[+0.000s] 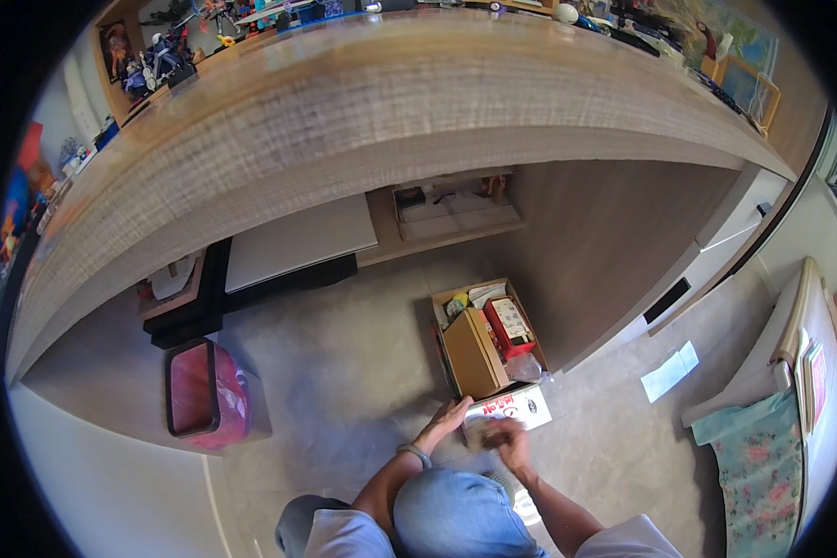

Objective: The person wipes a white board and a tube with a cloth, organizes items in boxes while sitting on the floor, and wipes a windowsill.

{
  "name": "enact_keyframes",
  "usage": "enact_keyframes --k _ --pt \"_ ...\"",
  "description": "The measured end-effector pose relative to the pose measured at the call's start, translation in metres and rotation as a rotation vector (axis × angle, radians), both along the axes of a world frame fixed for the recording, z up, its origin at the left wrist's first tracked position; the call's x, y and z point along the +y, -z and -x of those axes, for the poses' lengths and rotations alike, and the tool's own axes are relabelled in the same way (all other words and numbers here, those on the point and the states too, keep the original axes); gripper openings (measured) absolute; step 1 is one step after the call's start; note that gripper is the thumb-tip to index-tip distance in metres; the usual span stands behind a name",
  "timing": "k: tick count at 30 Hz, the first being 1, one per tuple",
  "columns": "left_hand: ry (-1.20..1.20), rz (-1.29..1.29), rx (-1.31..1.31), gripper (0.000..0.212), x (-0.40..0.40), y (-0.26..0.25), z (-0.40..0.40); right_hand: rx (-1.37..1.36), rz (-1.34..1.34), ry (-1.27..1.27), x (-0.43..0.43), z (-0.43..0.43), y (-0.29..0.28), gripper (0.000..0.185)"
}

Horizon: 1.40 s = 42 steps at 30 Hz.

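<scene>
On the floor before me stands an open cardboard box [453, 380], packed with things. My left hand [449, 418], with a bangle on the wrist, holds the box at its near left corner. A white flap [530, 406] with red writing faces me on the near side. My right hand [510, 441] is blurred at this flap; whether it holds anything is unclear. Inside the box are a flat brown carton [471, 352], a red box [509, 328] with a patterned white item on top, a clear plastic bag [523, 367] and a small yellow item [457, 304].
A wooden desk [418, 97] overhangs the floor, with figurines [157, 59] on top. A pink-lined trash bin [216, 394] stands at left. Beyond the box is a low shelf [453, 240]. At right are a pale paper sheet [669, 371] and a floral cloth [757, 467].
</scene>
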<state>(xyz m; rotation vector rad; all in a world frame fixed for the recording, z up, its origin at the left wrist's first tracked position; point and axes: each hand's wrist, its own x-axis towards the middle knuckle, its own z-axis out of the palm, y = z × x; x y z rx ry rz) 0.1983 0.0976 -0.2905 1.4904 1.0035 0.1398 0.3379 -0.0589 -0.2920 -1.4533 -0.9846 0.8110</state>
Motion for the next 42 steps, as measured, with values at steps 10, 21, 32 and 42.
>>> enact_keyframes --k 10,21,32,42 --pt "0.303 0.004 0.002 0.043 0.004 -0.009 0.005 -0.086 0.217 -0.005 -0.003 0.027 -0.009 0.031" --pt "0.766 0.047 0.273 0.040 -0.009 -0.191 0.024 0.892 0.184 -0.054 -0.013 0.045 -0.140 0.045" --pt "0.175 -0.911 0.231 0.035 0.022 -0.075 0.037 -0.725 0.180 0.210 0.034 0.035 -0.121 0.065" --pt "0.101 -0.453 0.242 0.021 0.011 -0.128 0.036 -0.451 0.103 0.347 0.043 0.028 -0.125 0.048"
